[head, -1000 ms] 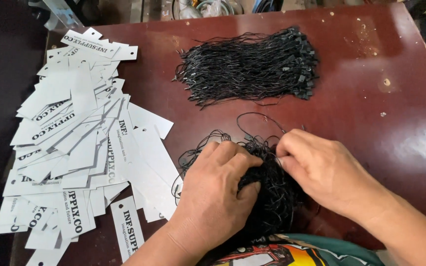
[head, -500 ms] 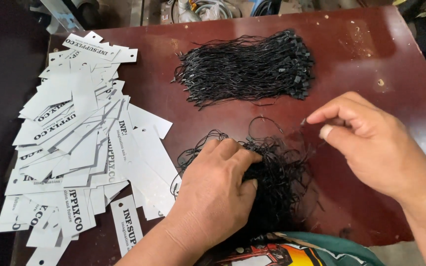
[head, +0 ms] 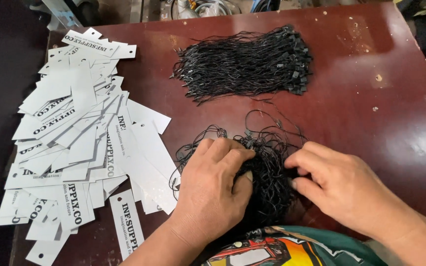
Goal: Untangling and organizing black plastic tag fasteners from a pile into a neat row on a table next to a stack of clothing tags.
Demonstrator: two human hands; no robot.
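right hand [head: 343, 189]: back down on the near string pile; half a second ago it was lifted over the bare table to the right, a second ago it was on the pile as now.
right fingers: curled inward, tips dug into the right edge of the tangle; whether they pinch a single string, cannot tell.
left hand [head: 213, 189]: same spot in all three frames, palm down on the left half of the tangle.
left fingers: bent and close together, pressing the strings down; thumb tucked against the pile's middle. Not closed around anything I can make out.
loose string tangle [head: 267, 162]: black looped cords, messy, at the near table edge between both hands; a few loops stick out toward the far side. Unchanged in position.
neat string bundle [head: 245, 64]: same black cords laid roughly parallel, far centre of the table, well apart from the hands. Not moved.
white tags [head: 75, 138]: big overlapping heap of rectangular card tags with black print and punched holes, left side of the table, just beside the left hand. Not moved.
table [head: 371, 113]: dark red-brown glossy top, scuffed, pale specks and glare on the right.
room: dark floor to the left; cables and clutter past the far edge, blurred.
person: colourful printed shirt visible at bottom edge.
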